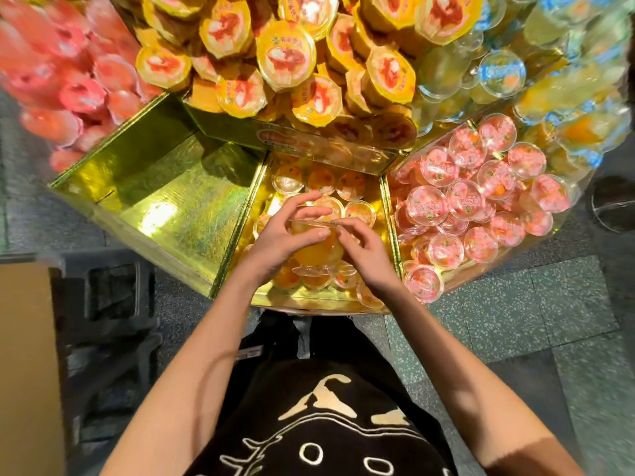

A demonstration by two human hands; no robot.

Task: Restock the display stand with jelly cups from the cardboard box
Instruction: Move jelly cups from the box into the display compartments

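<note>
Nearest you, at your left side, the cardboard box (24,355) stands on the floor, well apart from your hands and only partly in view; what is left inside it cannot be seen.

Past your forearms, both hands meet over the display stand (154,201). Your left hand (288,235) has its grip clamped round one jelly cup (314,250), an orange one, fingers curled over the lid edge and thumb under the body. Your right hand (369,250) pinches the same cup at its right rim. The cup is tilted and held just above the middle compartment (309,300), over the orange cups (319,180) already lying there.

So, by my reading, you are at the placing step: the cup has reached its bin but is not yet set down. The next move calls for lowering it into a gap among the cups near the front wall, then loosening both grips without tipping its neighbours. After that, a reach back to the box seems likely.

To the right, the next compartment holds pink-lidded cups (474,201) heaped to its rim. Farther up, the upper tier carries yellow-lidded cups (285,56), stacked thickly and leaning outward.
</note>
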